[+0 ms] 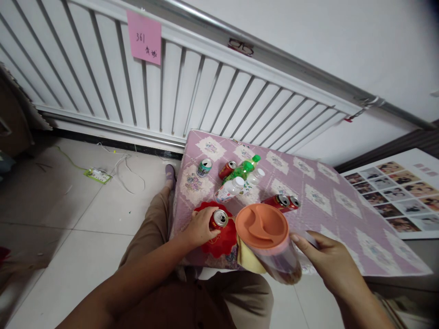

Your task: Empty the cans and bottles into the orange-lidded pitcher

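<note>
Right now my left hand [200, 227] is wrapped around a red can [218, 220] that stands upright on a red mat [221, 242] near the front edge of the worktop [329, 201], my fingers closed on its side and the silver top showing. My right hand [331, 260] grips the handle side of a clear jug [274, 249] with an orange lid [262, 225], fingers clamped around it; the jug is tilted, raised over the front edge of the worktop just right of the red mat, and a brownish liquid shows in its lower part. A yellow cloth [248, 261] lies under the jug at the worktop's edge. Further back on the purple patterned covering, two more red cans [283, 201] lie side by side, well apart from my hands. Beyond them sits a cluster: a green bottle [242, 170] on its side, a white bottle [229, 189] lying just beside it, another red can [227, 169] and a teal can [204, 167]. A white radiator [192, 87] stands behind, with a pink note [144, 37] stuck on it.
</note>
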Demonstrator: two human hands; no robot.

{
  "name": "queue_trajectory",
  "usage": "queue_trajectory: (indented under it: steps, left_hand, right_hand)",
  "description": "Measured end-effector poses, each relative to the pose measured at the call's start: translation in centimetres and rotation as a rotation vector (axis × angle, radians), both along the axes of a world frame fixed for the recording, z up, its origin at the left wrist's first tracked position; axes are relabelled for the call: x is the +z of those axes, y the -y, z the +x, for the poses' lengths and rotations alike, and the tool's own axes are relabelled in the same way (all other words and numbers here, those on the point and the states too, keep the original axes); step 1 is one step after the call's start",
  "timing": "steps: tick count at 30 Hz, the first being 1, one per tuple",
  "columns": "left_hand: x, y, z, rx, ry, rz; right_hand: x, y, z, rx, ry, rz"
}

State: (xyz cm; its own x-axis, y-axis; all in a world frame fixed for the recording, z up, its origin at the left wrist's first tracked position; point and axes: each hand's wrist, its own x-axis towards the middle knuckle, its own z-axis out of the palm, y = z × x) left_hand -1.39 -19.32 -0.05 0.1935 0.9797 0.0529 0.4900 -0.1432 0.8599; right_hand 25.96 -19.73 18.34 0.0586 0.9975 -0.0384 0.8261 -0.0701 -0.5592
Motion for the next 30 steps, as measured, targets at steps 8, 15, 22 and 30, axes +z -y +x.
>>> queue_trajectory:
  steps: [8, 15, 22, 30]
  left_hand:
    - [0.1, 0.0, 0.0, -0.002, -0.001, 0.000]
    - [-0.1, 0.0, 0.0, 0.000, -0.001, 0.002]
    - [0.0, 0.0, 0.0, -0.003, 0.008, 0.001]
    - [-0.5, 0.0, 0.1, -0.001, 0.011, 0.016]
  right_hand:
    - [-0.3, 0.1, 0.5, -0.003, 0.013, -0.016]
    - [0.0, 0.1, 0.1, -0.014, 0.004, 0.008]
    - [0.4, 0.2, -0.7, -0.022, 0.008, 0.037]
    - [0.4, 0.3, -0.9, -0.039, -0.015, 0.032]
